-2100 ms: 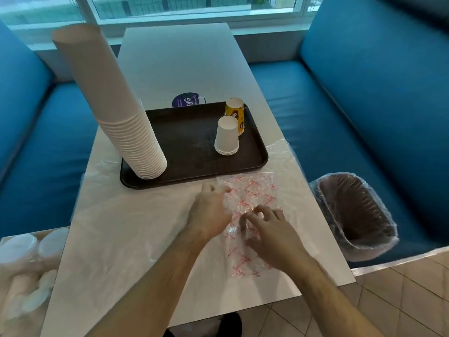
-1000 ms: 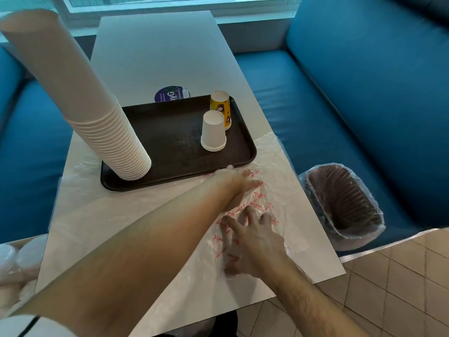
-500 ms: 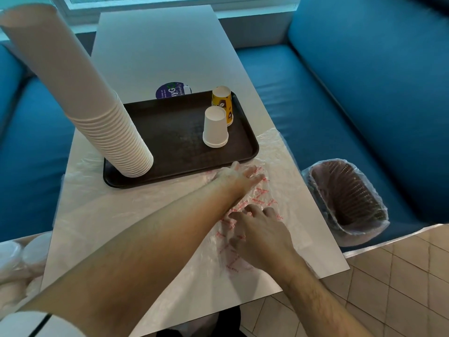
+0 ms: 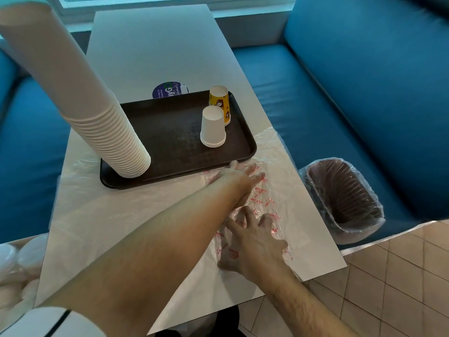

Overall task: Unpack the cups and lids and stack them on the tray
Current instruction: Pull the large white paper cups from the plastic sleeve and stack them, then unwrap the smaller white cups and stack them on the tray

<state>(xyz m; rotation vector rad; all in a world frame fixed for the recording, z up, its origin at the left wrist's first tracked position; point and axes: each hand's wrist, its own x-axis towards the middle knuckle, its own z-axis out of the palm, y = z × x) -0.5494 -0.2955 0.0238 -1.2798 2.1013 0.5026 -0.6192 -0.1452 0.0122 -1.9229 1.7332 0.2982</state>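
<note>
Two bare forearms, white short sleeve [image 4: 60, 322] with a dark stripe on left arm

White table [image 4: 155, 45] under both hands; blue bench seats [image 4: 364, 81] either side; window sill beyond; tiled floor [image 4: 401, 276] right of right hand.

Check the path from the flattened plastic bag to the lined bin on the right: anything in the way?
Nothing visible. Both hands, left hand and right hand, press flat on the plastic bag near the table's right edge. The bin sits just past that edge, mouth open. The tray lies behind, off the path.
</note>
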